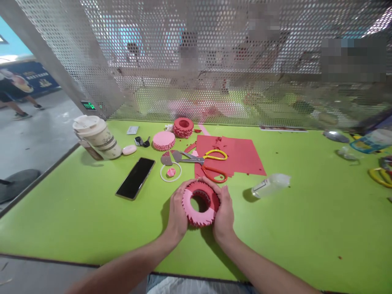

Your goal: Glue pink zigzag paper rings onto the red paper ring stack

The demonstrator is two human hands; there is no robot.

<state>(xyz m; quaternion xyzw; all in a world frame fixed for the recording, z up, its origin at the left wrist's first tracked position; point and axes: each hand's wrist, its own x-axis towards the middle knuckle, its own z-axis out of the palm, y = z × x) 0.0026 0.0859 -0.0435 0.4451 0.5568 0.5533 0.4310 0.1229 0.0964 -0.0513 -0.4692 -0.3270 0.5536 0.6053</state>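
Between my palms I hold a thick paper ring (191,212), pink on one part of its top and red on the rest, with jagged cut edges and a round hole. My left hand (177,212) wraps its left side; my right hand (225,214) presses its right side. Just beyond lie scissors (200,160) with one yellow and one red handle, their blades apart, partly over red paper sheets (241,155). A white hoop (161,176) surrounds a small pink paper piece (170,172). Right of my hands a translucent bottle (271,185) lies tilted.
A black phone (136,178), a lidded paper cup (98,136), keys (142,141) and a pink oval object (129,150) are on the left. Farther back sit a pink paper disc (164,140) and a red paper ring (183,127). A perforated metal screen (196,61) borders the green table (76,216).
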